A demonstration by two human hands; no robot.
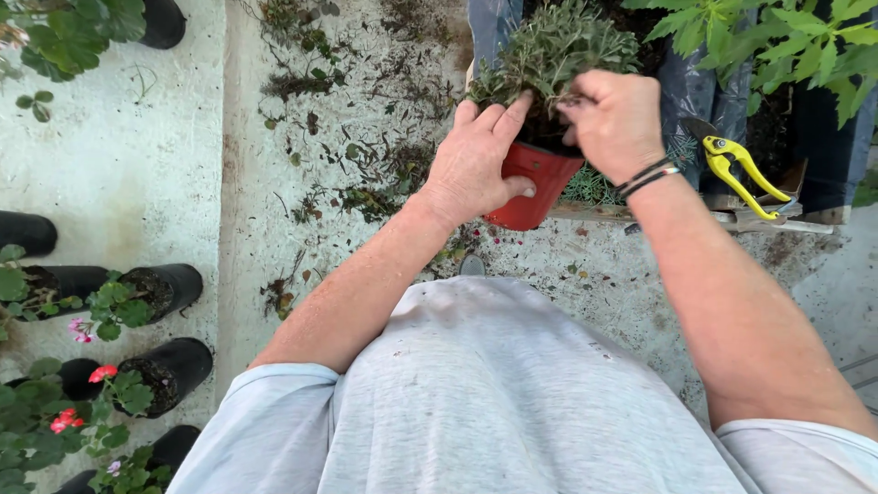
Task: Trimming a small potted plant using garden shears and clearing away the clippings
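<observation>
My left hand (476, 165) grips the side of a small red plastic pot (535, 187), fingers wrapped over its rim. A bushy grey-green plant (553, 46) grows out of the pot. My right hand (615, 119) sits on top of the pot, fingers pinched into the base of the plant and the dark soil. Dark cord bracelets circle my right wrist (647, 177). The pot is held tilted above the concrete ground.
Yellow-handled pruning shears (743, 174) lie on a wooden ledge at right. Several black nursery bags with flowering plants (137, 366) line the left side. Plant scraps and soil (347, 174) litter the concrete. Large green leaves (786, 37) hang at top right.
</observation>
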